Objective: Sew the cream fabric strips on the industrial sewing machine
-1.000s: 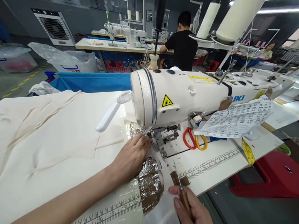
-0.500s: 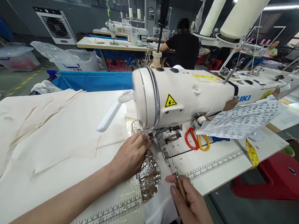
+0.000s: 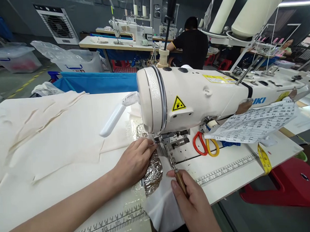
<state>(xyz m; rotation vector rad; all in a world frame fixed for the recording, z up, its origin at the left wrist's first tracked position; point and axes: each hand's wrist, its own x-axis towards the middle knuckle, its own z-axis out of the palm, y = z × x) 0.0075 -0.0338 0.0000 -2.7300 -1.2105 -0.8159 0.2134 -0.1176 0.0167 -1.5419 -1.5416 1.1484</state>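
1. The white cloth (image 3: 165,204) lies beside the brown taped patch (image 3: 152,174), its upper part running toward the metal foot parts (image 3: 164,140) beneath the machine head and its lower part sagging in folds off the near edge of the surface (image 3: 32,203).
2. The left grip (image 3: 133,161) rests palm down at the cloth's upper end, fingers curled close beside the foot. This looks meant to steady the fabric there; whether the fingertips pinch it or merely press, I cannot tell, as they are hidden.
3. The right grip (image 3: 194,203) is closed around the wooden handle of an awl (image 3: 181,183), just to the right of the cloth's folds. Its metal shaft points up toward the foot, probably because a thin point fits where fingers would not; contact with the fabric is unclear.
4. The sewing machine (image 3: 190,94) spans above both, so the left grip works at its needle end.
5. Farther out, a pale cloth (image 3: 65,133) spreads flat to the left; scissors (image 3: 204,148) sit right of the foot, seemingly for easy reach. A handwritten sheet (image 3: 255,122) hangs against the machine, likely for reading while seated.
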